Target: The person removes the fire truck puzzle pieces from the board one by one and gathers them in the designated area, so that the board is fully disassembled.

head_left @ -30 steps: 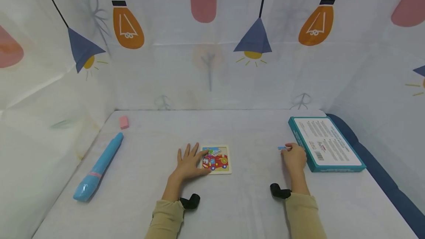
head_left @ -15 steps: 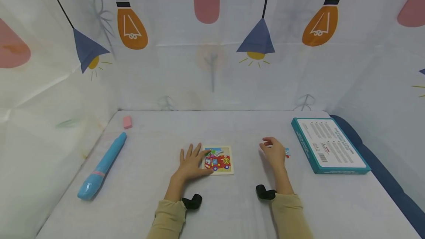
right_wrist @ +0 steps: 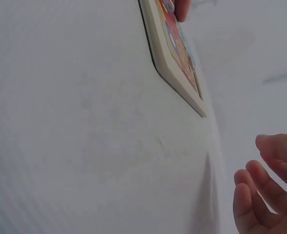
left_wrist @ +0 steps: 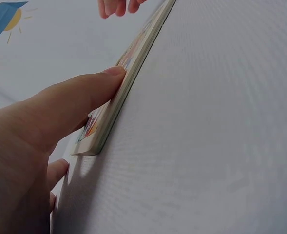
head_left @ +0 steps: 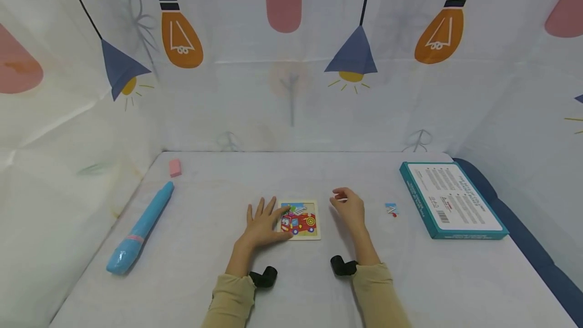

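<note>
A small framed jigsaw puzzle (head_left: 309,220) with a red fire truck picture lies flat at the middle of the table. My left hand (head_left: 260,226) rests at its left side with fingers spread; the thumb presses on the near edge of the frame, as the left wrist view shows, and the index finger lies on the picture. To the right of the puzzle my right hand (head_left: 349,211) hovers over the table, fingers loosely bent, with nothing between them in the right wrist view (right_wrist: 267,187). A small blue puzzle piece (head_left: 391,209) with a red spot lies alone further right.
A teal and white box (head_left: 455,199) lies at the right side of the table. On the left are a long blue wrapped object (head_left: 141,229) with a pink band and a small pink block (head_left: 175,167). White printed cloth walls (head_left: 291,105) stand around the table.
My right hand has let go of the blue puzzle piece, which stays on the table, and has moved left toward the puzzle. The left hand keeps its place on the frame.
</note>
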The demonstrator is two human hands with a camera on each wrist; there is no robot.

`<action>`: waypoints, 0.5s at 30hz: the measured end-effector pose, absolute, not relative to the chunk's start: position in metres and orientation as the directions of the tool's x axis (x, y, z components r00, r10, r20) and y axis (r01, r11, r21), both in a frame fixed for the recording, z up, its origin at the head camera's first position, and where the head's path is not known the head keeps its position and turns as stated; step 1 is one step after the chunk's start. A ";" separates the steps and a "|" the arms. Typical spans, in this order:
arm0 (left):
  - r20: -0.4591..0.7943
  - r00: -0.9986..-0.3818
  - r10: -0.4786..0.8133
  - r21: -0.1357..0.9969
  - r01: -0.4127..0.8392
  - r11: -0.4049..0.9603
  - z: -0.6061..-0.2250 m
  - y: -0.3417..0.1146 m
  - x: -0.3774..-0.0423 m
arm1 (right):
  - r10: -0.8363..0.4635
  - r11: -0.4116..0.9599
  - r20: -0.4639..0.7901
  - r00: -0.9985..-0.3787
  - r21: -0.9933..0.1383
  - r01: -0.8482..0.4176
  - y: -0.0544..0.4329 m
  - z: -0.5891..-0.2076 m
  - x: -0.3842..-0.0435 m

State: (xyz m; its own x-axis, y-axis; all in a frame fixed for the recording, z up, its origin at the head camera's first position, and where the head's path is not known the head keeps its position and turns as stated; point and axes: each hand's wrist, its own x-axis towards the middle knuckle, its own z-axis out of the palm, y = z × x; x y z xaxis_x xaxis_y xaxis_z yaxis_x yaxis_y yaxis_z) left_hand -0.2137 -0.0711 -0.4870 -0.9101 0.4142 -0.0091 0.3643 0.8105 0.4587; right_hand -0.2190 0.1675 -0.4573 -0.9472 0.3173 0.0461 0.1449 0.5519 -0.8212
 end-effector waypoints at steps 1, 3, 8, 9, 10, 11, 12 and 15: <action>-0.012 -0.910 0.415 0.460 0.364 0.810 -0.487 -0.071 -0.214 | 0.307 0.552 0.042 -0.951 -0.822 0.142 0.164 -0.458 -0.220; -0.006 -0.908 0.418 0.472 0.366 0.802 -0.487 -0.072 -0.213 | 0.287 0.556 0.032 -0.957 -0.820 0.139 0.158 -0.459 -0.220; 0.043 -0.898 0.438 0.516 0.395 0.760 -0.484 -0.075 -0.209 | 0.195 0.577 -0.012 -0.981 -0.807 0.124 0.143 -0.461 -0.221; 0.047 -0.897 0.440 0.518 0.399 0.757 -0.484 -0.075 -0.208 | 0.171 0.587 -0.025 -0.985 -0.801 0.122 0.140 -0.461 -0.221; 0.053 -0.895 0.442 0.517 0.403 0.755 -0.483 -0.075 -0.208 | 0.146 0.597 -0.039 -0.988 -0.793 0.120 0.137 -0.461 -0.221; 0.049 -0.896 0.440 0.513 0.401 0.759 -0.483 -0.075 -0.208 | 0.121 0.616 -0.048 -0.991 -0.780 0.113 0.134 -0.461 -0.221; 0.047 -0.897 0.439 0.507 0.400 0.764 -0.483 -0.075 -0.208 | 0.099 0.635 -0.056 -0.994 -0.765 0.106 0.131 -0.461 -0.221; 0.027 -0.902 0.430 0.492 0.387 0.780 -0.483 -0.073 -0.210 | 0.050 0.700 -0.064 -0.997 -0.710 0.081 0.125 -0.462 -0.221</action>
State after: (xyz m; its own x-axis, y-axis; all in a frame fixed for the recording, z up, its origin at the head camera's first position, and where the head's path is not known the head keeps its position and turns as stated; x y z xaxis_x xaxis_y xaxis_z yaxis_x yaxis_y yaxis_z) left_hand -0.2096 -0.0735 -0.4826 -0.9022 0.4304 0.0273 0.3869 0.7799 0.4920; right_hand -0.2210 0.1254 -0.4617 -0.9967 0.0504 -0.0641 0.0810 0.6997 -0.7098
